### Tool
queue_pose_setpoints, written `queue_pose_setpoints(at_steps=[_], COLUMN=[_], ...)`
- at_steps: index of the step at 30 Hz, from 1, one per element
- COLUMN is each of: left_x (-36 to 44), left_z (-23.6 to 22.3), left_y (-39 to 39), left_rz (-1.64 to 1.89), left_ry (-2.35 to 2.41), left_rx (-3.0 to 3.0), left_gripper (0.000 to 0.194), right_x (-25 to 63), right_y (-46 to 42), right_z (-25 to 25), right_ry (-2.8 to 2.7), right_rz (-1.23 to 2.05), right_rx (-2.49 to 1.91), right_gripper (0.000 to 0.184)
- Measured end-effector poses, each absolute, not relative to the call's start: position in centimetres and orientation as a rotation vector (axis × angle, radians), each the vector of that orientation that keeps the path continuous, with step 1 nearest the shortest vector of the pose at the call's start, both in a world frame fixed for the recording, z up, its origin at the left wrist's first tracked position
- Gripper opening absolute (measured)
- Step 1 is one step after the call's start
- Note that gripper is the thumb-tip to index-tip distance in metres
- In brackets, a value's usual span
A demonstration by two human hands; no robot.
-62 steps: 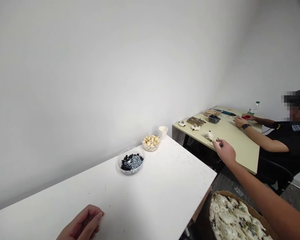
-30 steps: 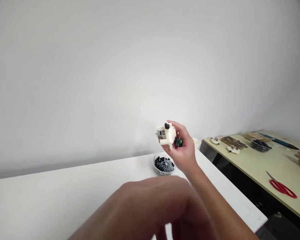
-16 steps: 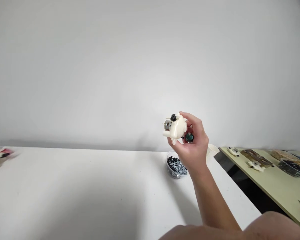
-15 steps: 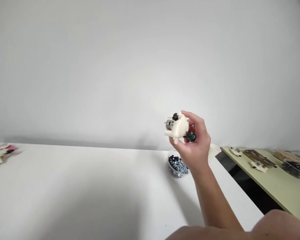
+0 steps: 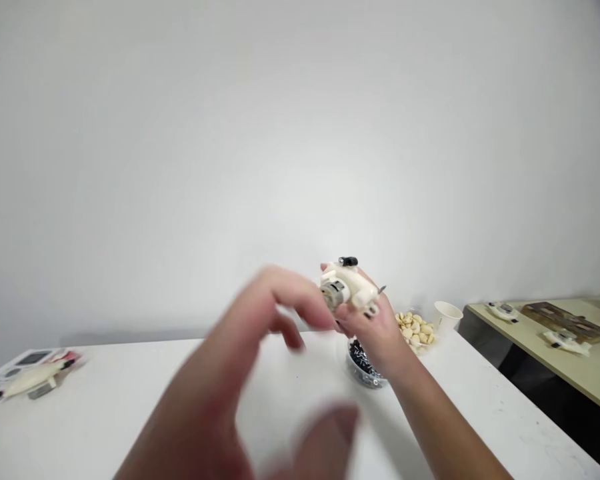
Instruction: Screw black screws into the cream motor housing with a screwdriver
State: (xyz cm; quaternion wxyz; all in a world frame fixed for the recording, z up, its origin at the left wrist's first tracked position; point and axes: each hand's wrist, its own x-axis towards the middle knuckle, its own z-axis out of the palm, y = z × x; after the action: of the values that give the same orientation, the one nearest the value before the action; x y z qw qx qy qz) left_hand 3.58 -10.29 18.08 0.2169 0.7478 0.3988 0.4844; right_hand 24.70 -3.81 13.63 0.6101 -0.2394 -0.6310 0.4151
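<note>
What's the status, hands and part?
Right hand gripping white motor part, raised. Left hand open, close by, contact unclear. Screw bowl partly hidden behind right hand.

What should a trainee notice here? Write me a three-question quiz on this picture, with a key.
1. Which hand holds the cream motor unit?
2. True or false: the paper cup stands on the white table.
3. Which of these is nearest the paper cup?
A) the screws
B) the cream rounded pieces
C) the printed sheet

Key: 1. The right hand. 2. True. 3. B.
</note>
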Motion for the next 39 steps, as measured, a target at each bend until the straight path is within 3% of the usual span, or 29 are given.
queue_pose_setpoints(at_steps=[2, 4, 8, 12, 18, 22, 24, 30, 39], left_x=[4.4, 5.0, 5.8, 6.6, 7.3, 7.7, 8.3, 9.6, 8.5], left_z=[20.1, 20.8, 19.9, 18.8, 19.0, 18.8, 18.4, 17.0, 17.1], left_y=[-8.4, -6.3, -3.1, -2.6, -4.8, -5.9, -6.0, -5.6, -5.9], left_rz=[1.598, 1.574, 1.098, 0.82, 0.609, 0.716, 0.838, 1.131, 0.943], left_ry=[1.129, 1.05, 0.475, 0.2, 0.14, 0.187, 0.229, 0.236, 0.106], left_rx=[2.099, 2.182, 2.126, 1.943, 1.731, 1.687, 1.644, 1.506, 1.516], left_gripper=[0.041, 0.042, 0.051, 0.064, 0.057, 0.032, 0.029, 0.036, 0.061], right_x=[25.4, 26.0, 26.0, 24.8, 23.8, 24.3, 24.5, 24.3, 24.3], right_y=[-4.2, -4.4, -4.2, -3.6, -3.9, -4.4, -4.5, -5.0, -5.5], right_z=[13.9, 13.8, 12.9, 11.2, 10.7, 11.6, 11.9, 13.1, 13.6], right_ry=[-1.47, -1.534, -1.59, -1.492, -1.413, -1.38, -1.387, -1.292, -1.376], right_rz=[1.3, 1.54, 1.818, 2.001, 2.007, 1.944, 1.884, 1.647, 1.765], right_rx=[-0.366, -0.151, 0.151, 0.31, 0.382, 0.321, 0.306, -0.05, -0.195], right_gripper=[0.057, 0.064, 0.074, 0.062, 0.05, 0.055, 0.057, 0.047, 0.049])
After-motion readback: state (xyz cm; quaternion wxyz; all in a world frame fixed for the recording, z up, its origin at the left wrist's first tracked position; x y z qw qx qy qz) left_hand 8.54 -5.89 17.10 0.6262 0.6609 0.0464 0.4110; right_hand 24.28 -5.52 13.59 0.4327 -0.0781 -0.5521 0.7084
